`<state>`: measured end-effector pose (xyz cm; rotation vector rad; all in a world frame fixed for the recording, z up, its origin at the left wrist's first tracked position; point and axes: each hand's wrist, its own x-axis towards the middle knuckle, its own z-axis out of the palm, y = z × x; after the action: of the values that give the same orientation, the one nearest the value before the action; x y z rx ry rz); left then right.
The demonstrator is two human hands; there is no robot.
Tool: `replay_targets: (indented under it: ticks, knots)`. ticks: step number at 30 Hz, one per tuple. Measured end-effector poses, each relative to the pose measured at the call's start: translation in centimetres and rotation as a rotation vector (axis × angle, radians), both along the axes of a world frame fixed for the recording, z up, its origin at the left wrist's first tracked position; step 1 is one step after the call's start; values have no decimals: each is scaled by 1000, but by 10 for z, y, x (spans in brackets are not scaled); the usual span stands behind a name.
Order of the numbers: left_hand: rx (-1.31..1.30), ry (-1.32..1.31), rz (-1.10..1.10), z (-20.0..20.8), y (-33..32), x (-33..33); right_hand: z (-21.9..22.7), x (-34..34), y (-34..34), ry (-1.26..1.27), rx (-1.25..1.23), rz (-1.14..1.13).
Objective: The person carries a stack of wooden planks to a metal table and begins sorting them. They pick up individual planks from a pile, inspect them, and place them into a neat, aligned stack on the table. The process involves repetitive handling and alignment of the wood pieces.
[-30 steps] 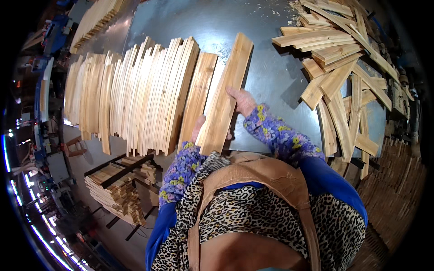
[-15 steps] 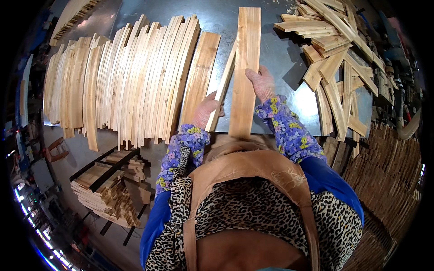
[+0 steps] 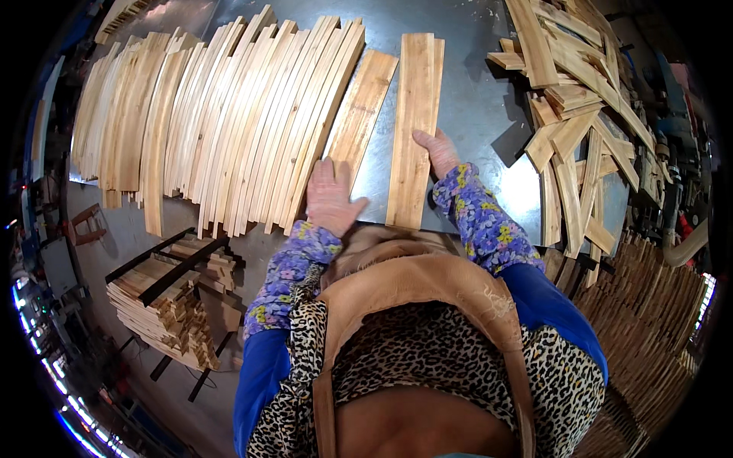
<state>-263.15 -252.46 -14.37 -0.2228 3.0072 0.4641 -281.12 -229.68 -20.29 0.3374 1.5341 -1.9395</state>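
Two flat wooden boards (image 3: 412,133) lie nearly lined up, one over the other, on the metal tabletop in front of me. The lower one shows only as a strip along the right edge. My right hand (image 3: 437,153) is closed on their right edge, thumb on top, the other fingers mostly hidden. To the left, my left hand (image 3: 333,198) lies flat with its fingers extended and the thumb apart. Its fingertips touch the near end of a single slanted board (image 3: 365,107), beside a long row of boards standing on edge (image 3: 252,122).
A loose, criss-crossed heap of boards (image 3: 573,130) covers the right side of the metal table (image 3: 473,99). Below the table, a stack of boards (image 3: 164,305) rests on a black frame at the left. More stacked wood (image 3: 641,313) fills the lower right.
My left hand has let go of the narrow-edged board and moved left to the slanted board. That board now lies under the one in my right hand. The view has shifted slightly.
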Motion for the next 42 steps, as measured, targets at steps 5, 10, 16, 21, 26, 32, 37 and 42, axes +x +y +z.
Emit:
replay_targets:
  ticks: [5,10,16,21,26,32,37,42]
  knots:
    - [79,78,-130,-6,-22,9,30,-5,-7,-107,-137,-87]
    - [8,-82,-102,12,-16,6,28,4,-31,106,-20,-101]
    - [5,-58,-16,57,-26,5,13,13,-38,276,134,-169]
    - [187,-78,234,82,-19,-27,29,15,-69,96,430,37]
    - [156,-139,290,39,18,-76,64,-23,-77,379,278,846]
    - [159,-225,296,9,3,-66,131,-300,26,884,1082,377]
    - [219,-203,312,10,5,-69,131,-370,86,613,1447,551]
    - [195,-260,318,12,6,-72,133,-278,115,497,1453,515]
